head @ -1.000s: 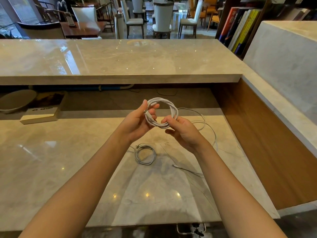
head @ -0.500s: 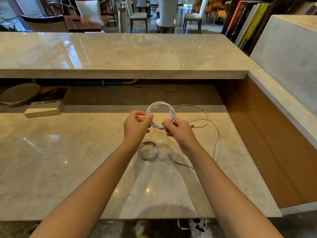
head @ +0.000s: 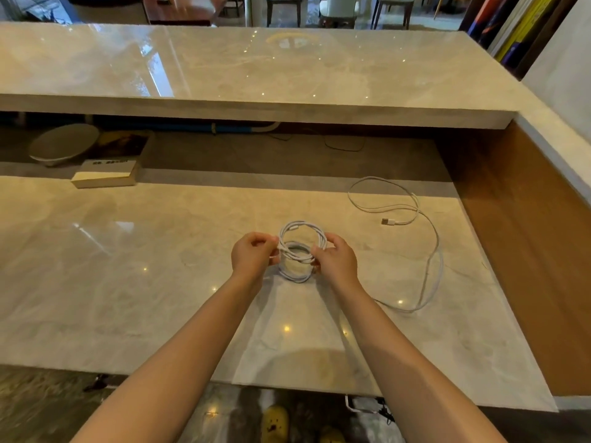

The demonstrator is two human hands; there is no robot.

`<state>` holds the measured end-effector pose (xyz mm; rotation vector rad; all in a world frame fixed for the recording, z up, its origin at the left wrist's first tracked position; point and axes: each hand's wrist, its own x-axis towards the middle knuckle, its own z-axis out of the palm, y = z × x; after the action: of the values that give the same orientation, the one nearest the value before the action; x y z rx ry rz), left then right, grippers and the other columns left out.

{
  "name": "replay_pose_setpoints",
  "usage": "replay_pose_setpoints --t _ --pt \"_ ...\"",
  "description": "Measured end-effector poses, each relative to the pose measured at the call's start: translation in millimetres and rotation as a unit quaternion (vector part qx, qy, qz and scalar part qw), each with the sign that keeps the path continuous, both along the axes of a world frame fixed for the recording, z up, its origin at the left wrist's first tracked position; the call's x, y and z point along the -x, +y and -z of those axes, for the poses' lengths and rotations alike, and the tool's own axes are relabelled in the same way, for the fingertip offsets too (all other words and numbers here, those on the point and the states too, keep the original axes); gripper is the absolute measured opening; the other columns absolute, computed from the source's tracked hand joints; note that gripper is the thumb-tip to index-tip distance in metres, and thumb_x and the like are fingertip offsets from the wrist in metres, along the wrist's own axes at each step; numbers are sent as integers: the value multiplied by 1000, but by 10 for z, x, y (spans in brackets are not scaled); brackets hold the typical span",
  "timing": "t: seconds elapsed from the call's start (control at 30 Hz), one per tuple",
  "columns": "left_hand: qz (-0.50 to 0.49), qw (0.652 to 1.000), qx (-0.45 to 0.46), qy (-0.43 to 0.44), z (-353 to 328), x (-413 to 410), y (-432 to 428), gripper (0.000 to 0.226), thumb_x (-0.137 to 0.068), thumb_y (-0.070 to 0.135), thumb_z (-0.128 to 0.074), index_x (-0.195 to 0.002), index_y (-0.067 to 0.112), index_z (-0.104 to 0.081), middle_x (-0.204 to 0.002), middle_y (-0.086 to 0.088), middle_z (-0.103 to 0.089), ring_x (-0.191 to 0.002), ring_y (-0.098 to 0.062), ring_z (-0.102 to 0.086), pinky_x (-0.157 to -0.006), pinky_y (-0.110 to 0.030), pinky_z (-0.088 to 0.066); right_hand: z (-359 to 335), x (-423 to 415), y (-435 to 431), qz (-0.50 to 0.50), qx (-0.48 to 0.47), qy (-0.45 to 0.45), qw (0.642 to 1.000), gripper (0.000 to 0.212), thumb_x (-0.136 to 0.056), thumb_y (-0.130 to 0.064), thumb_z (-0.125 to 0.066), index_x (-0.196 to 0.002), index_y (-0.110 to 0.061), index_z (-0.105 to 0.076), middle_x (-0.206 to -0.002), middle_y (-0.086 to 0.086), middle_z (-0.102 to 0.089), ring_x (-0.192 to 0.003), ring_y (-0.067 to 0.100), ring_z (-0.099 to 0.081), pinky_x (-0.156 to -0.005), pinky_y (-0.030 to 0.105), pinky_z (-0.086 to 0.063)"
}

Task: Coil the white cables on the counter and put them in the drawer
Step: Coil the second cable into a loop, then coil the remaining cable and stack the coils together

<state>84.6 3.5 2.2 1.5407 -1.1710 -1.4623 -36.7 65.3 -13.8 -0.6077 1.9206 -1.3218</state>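
Note:
A coiled white cable (head: 302, 230) is held low over the marble counter (head: 128, 282), pinched on its left by my left hand (head: 252, 255) and on its right by my right hand (head: 337, 259). Directly beneath it lies a second, smaller coiled white cable (head: 295, 276), partly hidden by the held coil and my fingers. A third white cable (head: 428, 260) sprawls loose to the right, its USB plug (head: 387, 221) lying flat near the back. No drawer is visible.
A raised marble bar top (head: 287, 75) overhangs the counter's back. Under it at the left sit a white box (head: 104, 177) and a round dish (head: 62, 145). A wooden side panel (head: 527, 235) bounds the right. Yellow slippers (head: 275, 423) show below the front edge.
Both hands have lowered the held coil toward the counter, so it now hovers right over the smaller coil. The view has tilted downward, and the loose cable's full loop shows.

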Motion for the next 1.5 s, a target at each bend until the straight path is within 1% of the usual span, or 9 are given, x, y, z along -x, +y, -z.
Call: replay_pose_setpoints --t 0.13,0.23,0.5,0.6,0.77,1.03,1.2,1.37,1.5 --pt "25 998 -7 -57 215 -14 5 13 -86 9 -64 -74 7 -61 -64 -10 -62 -53 -19 -59 -57 -30 -55 236 -10 -1 -40 -54 133 989 17 -83 -12 -63 -99 -11 -68 -77 4 -58 -77 21 -53 -61 25 -36" --pt "27 997 1 -78 338 -11 9 12 -86 10 -64 -74 8 -61 -65 -13 -63 -52 -21 -59 -55 -31 -54 416 -30 -28 -64 -113 217 967 11 -81 -18 -64 -88 -9 -66 -91 18 -58 -91 32 -54 -71 31 -40" --pt "61 983 54 -165 346 29 -76 14 -82 20 -69 -89 10 -60 -82 -9 -63 -71 -20 -60 -67 -33 -51 423 94 0 -147 -131 282 939 29 -88 -34 -58 -102 -9 -61 -102 15 -55 -105 31 -46 -81 36 -40" --pt "78 961 132 -232 236 98 -94 27 -83 31 -67 -100 12 -58 -100 -5 -52 -86 -16 -51 -71 -26 -39 320 347 72 -150 -86 259 950 29 -92 -33 -53 -112 -12 -61 -102 11 -58 -102 28 -51 -81 33 -39" --pt "112 915 292 -256 7 470 -29 24 -90 29 -58 -108 12 -59 -105 -6 -52 -96 -21 -52 -83 -36 -47 120 1236 102 -82 -116 328 934 34 -92 -17 -50 -124 -7 -59 -123 15 -61 -114 31 -53 -97 39 -43" --pt "410 839 220 -283 216 1696 -34 45 -94 9 -42 -139 12 -43 -136 -13 -52 -124 -28 -48 -102 -37 -39 216 1971 -27 -210 -278 535 770 36 -83 -11 -61 -119 -15 -57 -124 9 -56 -117 30 -43 -93 40 -37" --pt "435 830 208 -281 401 1967 -99 47 -93 6 -42 -140 11 -41 -137 -14 -52 -125 -29 -48 -100 -35 -37 244 1997 -57 -253 -183 537 784 18 -85 -19 -61 -102 -17 -67 -104 6 -65 -107 28 -49 -90 38 -34" --pt "468 793 244 -303 296 1965 -169 26 -93 12 -43 -99 5 -67 -102 -16 -69 -92 -29 -60 -75 -32 -41 116 1947 31 -296 -82 450 839 17 -89 -24 -57 -96 -11 -66 -97 8 -64 -91 27 -57 -77 39 -45" --pt "498 761 257 -326 -21 1963 -275 26 -95 13 -44 -94 5 -69 -90 -9 -70 -71 -15 -52 -57 -25 -33 -74 1968 39 -272 -54 454 847 17 -89 -28 -60 -88 -12 -64 -87 3 -61 -80 20 -55 -70 37 -47"
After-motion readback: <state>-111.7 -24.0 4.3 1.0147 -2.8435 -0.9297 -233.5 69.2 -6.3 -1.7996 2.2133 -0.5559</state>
